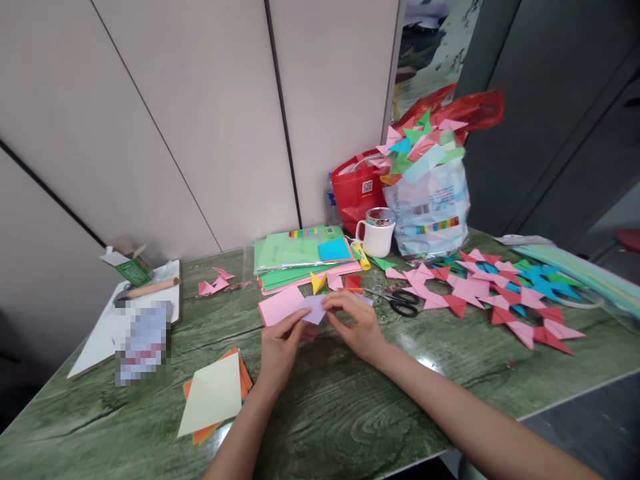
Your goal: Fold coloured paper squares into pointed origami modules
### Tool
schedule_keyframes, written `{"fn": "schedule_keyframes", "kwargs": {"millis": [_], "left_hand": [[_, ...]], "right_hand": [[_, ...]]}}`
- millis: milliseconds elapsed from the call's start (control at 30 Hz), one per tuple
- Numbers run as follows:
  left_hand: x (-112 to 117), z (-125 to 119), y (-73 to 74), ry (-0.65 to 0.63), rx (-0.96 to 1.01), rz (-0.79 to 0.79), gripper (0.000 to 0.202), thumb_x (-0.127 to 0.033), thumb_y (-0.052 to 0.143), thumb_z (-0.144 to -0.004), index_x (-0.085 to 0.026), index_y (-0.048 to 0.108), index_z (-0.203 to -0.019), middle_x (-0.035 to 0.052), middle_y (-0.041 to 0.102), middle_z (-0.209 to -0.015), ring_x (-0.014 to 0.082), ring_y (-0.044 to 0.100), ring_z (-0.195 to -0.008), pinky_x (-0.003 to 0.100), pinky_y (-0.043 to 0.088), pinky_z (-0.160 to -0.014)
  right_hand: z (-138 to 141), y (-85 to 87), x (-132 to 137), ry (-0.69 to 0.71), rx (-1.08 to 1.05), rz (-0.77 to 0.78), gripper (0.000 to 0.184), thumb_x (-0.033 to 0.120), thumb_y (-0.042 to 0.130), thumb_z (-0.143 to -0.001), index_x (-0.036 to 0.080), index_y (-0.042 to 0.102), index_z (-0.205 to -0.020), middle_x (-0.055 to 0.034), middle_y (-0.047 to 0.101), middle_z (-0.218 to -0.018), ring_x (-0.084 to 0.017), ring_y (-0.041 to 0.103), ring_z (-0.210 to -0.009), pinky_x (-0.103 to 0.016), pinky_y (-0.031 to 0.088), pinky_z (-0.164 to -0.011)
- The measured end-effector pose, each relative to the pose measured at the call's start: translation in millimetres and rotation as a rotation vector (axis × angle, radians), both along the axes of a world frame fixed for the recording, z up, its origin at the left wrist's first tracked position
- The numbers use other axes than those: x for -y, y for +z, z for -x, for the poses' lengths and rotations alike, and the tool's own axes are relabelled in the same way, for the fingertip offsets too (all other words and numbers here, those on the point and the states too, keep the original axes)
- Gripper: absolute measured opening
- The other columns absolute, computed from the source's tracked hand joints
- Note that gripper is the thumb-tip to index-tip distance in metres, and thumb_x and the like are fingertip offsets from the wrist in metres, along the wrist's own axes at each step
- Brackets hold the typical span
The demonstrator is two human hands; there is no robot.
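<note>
Both my hands meet over a small lilac piece of paper near the middle of the green table. My left hand pinches its near left edge with thumb and fingers. My right hand presses on its right side, fingers curled over the paper. A pink sheet lies flat just beyond my left hand. A small folded yellow piece and a red piece sit just behind the lilac paper.
A stack of green and pink sheets lies behind, scissors to the right, then several folded pink, red and blue shapes. A white mug, a clear bag, a red bag. Cream and orange sheets front left.
</note>
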State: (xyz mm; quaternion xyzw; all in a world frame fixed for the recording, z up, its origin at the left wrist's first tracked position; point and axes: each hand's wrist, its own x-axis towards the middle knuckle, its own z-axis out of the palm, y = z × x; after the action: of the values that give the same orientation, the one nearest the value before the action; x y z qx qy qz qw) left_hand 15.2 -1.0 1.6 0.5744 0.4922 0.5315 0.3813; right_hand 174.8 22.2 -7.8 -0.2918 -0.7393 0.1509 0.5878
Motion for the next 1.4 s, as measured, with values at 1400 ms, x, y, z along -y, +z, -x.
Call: {"fn": "schedule_keyframes", "kwargs": {"millis": [1400], "left_hand": [[-3,-8,-6.5,0.059,0.366,0.060,0.018,-0.022,0.074,-0.057,-0.015,0.071,-0.074,0.0041,0.072,-0.070,0.0195,0.067,-0.065,0.035,0.055,-0.070]], "right_hand": [[16,-8.6,0,0.259,-0.515,0.739,0.029,0.032,0.076,-0.056,0.017,0.053,-0.065,0.0038,0.055,-0.057,-0.010,0.052,-0.051,-0.023,0.043,-0.051]]}}
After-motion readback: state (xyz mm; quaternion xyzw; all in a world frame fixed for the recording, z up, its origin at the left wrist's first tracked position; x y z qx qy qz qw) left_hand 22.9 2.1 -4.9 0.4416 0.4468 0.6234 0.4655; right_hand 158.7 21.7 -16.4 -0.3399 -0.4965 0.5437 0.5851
